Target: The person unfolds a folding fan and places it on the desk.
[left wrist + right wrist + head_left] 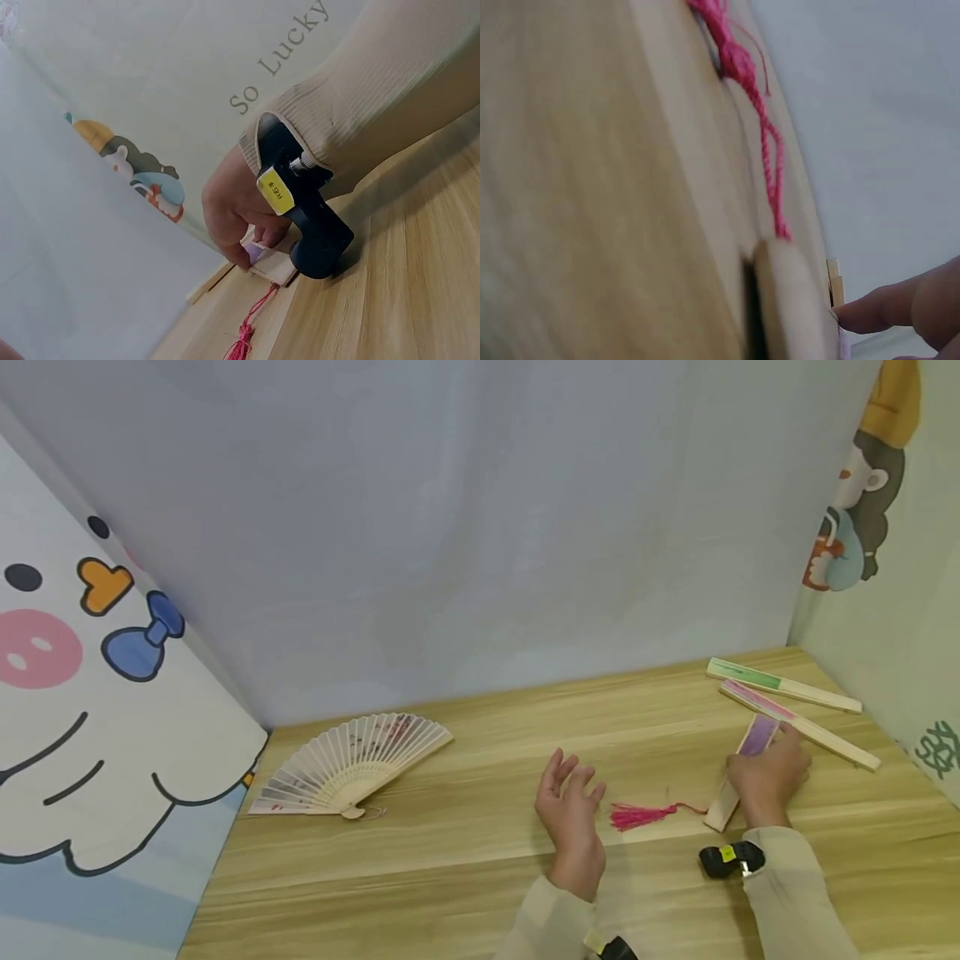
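Note:
My right hand [772, 775] pinches a folded purple fan [757, 737] across its sides, low over the right part of the table. A pink tassel [643, 815] trails left from the fan's near end on a thin cord. In the right wrist view the pale fan end [789, 292] is close up, with a fingertip at its edge. The left wrist view shows thumb and fingers on either side of the fan [271, 266]. My left hand [573, 822] hovers left of the tassel, fingers loosely bent, holding nothing.
A spread white fan [360, 768] with a dark red floral print lies at the left of the table. Folded green [783, 685] and pink [798, 724] fans lie at the back right. A grey curtain [487, 527] rises behind, with printed panels on both sides.

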A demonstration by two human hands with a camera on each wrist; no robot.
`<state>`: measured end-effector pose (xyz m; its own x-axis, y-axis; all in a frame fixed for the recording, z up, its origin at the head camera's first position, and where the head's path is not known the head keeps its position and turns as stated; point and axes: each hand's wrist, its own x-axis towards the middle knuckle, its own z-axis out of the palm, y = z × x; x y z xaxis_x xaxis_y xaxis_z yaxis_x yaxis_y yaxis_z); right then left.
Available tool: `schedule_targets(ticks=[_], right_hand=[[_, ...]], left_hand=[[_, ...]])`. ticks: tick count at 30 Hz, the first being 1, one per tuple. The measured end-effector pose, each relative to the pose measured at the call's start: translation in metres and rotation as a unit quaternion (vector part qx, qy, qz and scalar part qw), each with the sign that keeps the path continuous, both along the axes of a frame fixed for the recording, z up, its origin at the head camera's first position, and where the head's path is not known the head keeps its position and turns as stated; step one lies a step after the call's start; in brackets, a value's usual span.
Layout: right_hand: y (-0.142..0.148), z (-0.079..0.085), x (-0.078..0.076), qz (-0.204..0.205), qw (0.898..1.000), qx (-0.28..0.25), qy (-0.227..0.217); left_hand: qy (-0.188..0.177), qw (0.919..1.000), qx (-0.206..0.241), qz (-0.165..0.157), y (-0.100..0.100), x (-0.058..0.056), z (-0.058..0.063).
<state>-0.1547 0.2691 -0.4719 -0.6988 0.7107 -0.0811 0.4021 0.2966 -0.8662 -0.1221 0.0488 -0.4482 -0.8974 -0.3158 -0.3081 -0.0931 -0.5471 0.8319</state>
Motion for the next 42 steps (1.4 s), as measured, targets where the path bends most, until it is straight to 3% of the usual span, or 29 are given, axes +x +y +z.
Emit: schedule_targets(ticks=[5, 13, 18, 25, 37, 42], right_hand=[[0.001, 0.0, 0.001, 0.045, 0.998, 0.049, -0.005], [0.003, 0.004, 0.002, 0.14, 0.988, 0.055, -0.037], [-0.009, 0.013, 0.003, 0.193, 0.98, -0.025, -0.036], [-0.028, 0.027, 0.002, 0.262, 0.955, -0.139, -0.024], [-0.058, 0.032, -0.001, 0.312, 0.92, -0.236, 0.001], [-0.066, 0.03, -0.003, 0.319, 0.914, -0.25, 0.005]], left_hand=[[0.006, 0.9999, 0.009, -0.013, 0.001, 0.0, 0.001], [-0.007, 0.9992, 0.015, -0.036, 0.008, 0.001, -0.004], [-0.015, 0.999, 0.013, -0.041, 0.011, 0.001, -0.005], [-0.01, 0.9988, 0.015, -0.046, 0.011, -0.001, -0.006], [0.0, 0.9947, 0.014, -0.102, 0.005, -0.004, -0.007], [0.008, 0.9915, -0.007, -0.129, 0.0, -0.005, -0.006]])
